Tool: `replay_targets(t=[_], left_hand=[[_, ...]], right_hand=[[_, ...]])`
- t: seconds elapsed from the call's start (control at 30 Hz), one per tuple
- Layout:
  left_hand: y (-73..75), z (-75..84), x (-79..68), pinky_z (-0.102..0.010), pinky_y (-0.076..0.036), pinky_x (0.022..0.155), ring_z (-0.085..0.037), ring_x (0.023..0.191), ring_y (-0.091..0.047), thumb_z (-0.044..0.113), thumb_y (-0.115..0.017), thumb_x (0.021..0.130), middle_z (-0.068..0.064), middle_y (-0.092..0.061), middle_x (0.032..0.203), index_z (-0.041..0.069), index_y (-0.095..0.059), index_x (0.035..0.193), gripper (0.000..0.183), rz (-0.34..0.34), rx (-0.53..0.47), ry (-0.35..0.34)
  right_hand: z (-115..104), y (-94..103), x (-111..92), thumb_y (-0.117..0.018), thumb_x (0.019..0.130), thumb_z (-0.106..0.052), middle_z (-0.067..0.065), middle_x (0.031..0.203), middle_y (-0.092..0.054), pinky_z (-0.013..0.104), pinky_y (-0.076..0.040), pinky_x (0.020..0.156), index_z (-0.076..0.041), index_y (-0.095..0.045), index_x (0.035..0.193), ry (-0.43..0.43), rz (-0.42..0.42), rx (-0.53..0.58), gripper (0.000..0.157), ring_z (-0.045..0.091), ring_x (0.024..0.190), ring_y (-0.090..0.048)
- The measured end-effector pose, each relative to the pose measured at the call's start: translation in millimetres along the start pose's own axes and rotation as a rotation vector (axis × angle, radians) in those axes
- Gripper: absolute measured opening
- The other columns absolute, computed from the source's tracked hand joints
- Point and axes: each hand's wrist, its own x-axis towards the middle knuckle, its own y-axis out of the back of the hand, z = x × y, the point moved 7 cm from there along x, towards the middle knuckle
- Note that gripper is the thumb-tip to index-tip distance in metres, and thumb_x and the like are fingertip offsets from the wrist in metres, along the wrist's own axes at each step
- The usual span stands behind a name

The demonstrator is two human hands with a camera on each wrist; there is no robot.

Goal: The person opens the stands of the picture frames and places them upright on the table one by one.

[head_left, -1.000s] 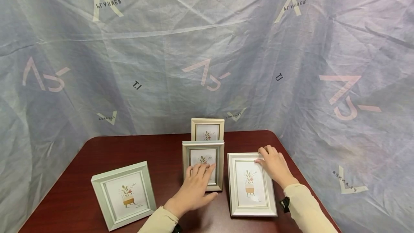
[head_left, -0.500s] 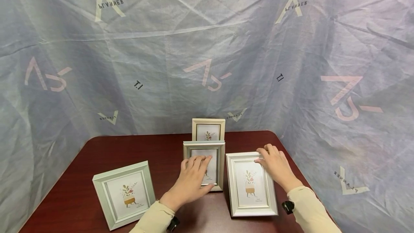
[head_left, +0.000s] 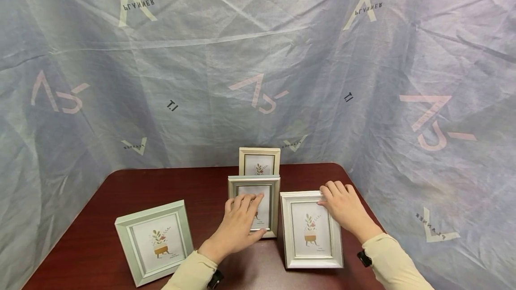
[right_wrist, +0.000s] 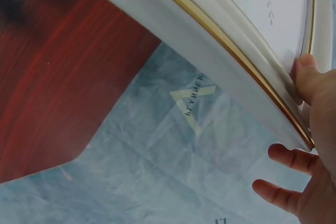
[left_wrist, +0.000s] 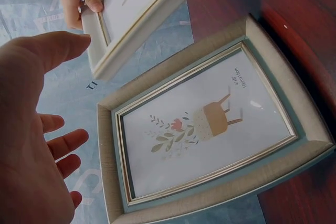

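In the head view, my right hand (head_left: 344, 202) pinches the top right corner of a white picture frame (head_left: 336, 245), thumb on the front and fingers behind. The right wrist view shows that thumb (right_wrist: 307, 74) on the white frame's face. My left hand (head_left: 235, 223) hovers with loosely bent fingers in front of a beige-and-teal picture frame (head_left: 275, 209), partly covering its print. The left wrist view shows a gap between my left hand (left_wrist: 31, 129) and that beige-and-teal picture frame (left_wrist: 210, 200); nothing is in its fingers.
A pale green picture frame (head_left: 133, 254) stands angled at the left. Behind the beige-and-teal one, a cream picture frame (head_left: 259, 151) is partly hidden. All stand on a dark red table (head_left: 193, 191). A grey printed cloth (head_left: 209, 79) hangs around the back and sides.
The white frame has shifted slightly left, nearer the beige-and-teal frame, with my right hand on its corner. My left hand drew back a little from its position one second ago.
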Motion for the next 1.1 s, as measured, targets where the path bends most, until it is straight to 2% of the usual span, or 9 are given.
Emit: replay_targets(t=[0.07, 0.17, 0.4, 0.67, 0.87, 1.1], left_hand=[[0.4, -0.1, -0.4, -0.052, -0.032, 0.095, -0.029, 0.123, -0.039, 0.047, -0.078, 0.08, -0.008, -0.046, 0.131, 0.007, -0.039, 0.149, 0.089, 0.004, -0.005, -0.002], [1.0, -0.1, -0.8, -0.052, -0.032, 0.095, -0.029, 0.123, -0.039, 0.048, -0.078, 0.08, -0.008, -0.047, 0.13, 0.007, -0.04, 0.148, 0.088, 0.01, -0.004, -0.005], [2.1, -0.1, -1.5, -0.051, -0.032, 0.094, -0.028, 0.122, -0.039, 0.049, -0.077, 0.079, -0.007, -0.047, 0.129, 0.007, -0.041, 0.148, 0.088, 0.019, 0.001, -0.011], [4.5, -0.5, -1.4, -0.051, -0.032, 0.095, -0.029, 0.123, -0.04, 0.05, -0.076, 0.08, -0.008, -0.048, 0.129, 0.008, -0.042, 0.147, 0.086, 0.013, 0.022, -0.004], [9.8, -2.2, -0.1, -0.053, -0.032, 0.096, -0.031, 0.124, -0.039, 0.046, -0.078, 0.08, -0.01, -0.048, 0.131, 0.007, -0.042, 0.146, 0.085, 0.008, -0.003, 0.004], [17.1, -4.2, 1.4, -0.051, -0.032, 0.094, -0.03, 0.124, -0.039, 0.047, -0.077, 0.081, -0.01, -0.047, 0.131, 0.007, -0.04, 0.147, 0.085, 0.026, 0.013, -0.005]], right_hand=[[-1.7, 2.5, 1.7, -0.034, 0.101, -0.042, 0.012, 0.09, -0.05, 0.046, -0.041, 0.064, -0.001, -0.055, 0.098, 0.022, 0.007, 0.005, 0.046, 0.032, 0.081, -0.051], [-3.5, 6.2, 3.2, -0.034, 0.101, -0.039, 0.011, 0.086, -0.045, 0.045, -0.039, 0.064, 0.0, -0.051, 0.096, 0.047, 0.016, 0.028, 0.043, 0.03, 0.077, -0.047], [-6.5, 11.9, 7.1, -0.019, 0.109, -0.042, 0.009, 0.083, -0.04, 0.045, -0.038, 0.069, 0.0, -0.048, 0.095, 0.087, 0.02, 0.065, 0.052, 0.029, 0.075, -0.043], [-7.5, 21.3, 14.2, -0.021, 0.109, -0.041, 0.009, 0.082, -0.041, 0.046, -0.038, 0.071, 0.001, -0.05, 0.093, 0.122, 0.002, 0.051, 0.053, 0.03, 0.074, -0.043], [-3.9, 29.1, 19.0, -0.027, 0.108, -0.039, 0.009, 0.083, -0.042, 0.046, -0.038, 0.071, 0.001, -0.05, 0.092, 0.137, 0.015, 0.056, 0.049, 0.03, 0.073, -0.042], [0.4, 44.0, 27.6, -0.025, 0.109, -0.039, 0.009, 0.082, -0.041, 0.047, -0.039, 0.072, 0.001, -0.049, 0.092, 0.147, 0.028, 0.044, 0.05, 0.031, 0.073, -0.043]])
